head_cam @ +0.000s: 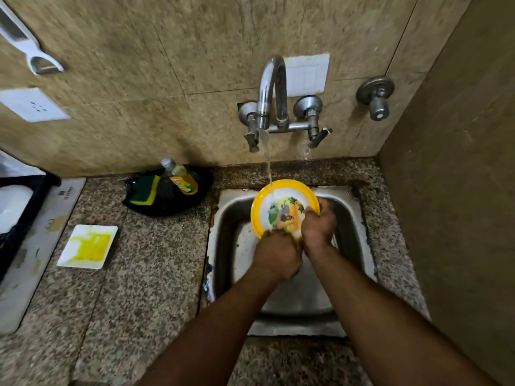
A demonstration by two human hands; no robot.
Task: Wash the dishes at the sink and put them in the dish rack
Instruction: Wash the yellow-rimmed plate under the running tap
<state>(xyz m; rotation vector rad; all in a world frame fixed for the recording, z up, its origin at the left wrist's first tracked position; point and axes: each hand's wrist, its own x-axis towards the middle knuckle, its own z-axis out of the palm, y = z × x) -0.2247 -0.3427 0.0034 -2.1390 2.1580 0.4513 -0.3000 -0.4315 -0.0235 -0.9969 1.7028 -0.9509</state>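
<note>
A plate (281,201) sits over the sink (231,218) under the tap (271,90); a square dish (87,246) lies left.

Both bare forearms reach forward from the bottom edge and draw close together, the hands almost touching. The left hand (274,254) is knuckles-up, back toward the camera, its fingers curled over the near rim of the plate (281,201) and gripping it. The right hand (317,221) lies just beyond and to the right, also back-up, its fingers bent over the plate's right rim with the fingertips on its face. The left wrist is fairly straight; the right wrist bends slightly inward toward the left hand.
</note>
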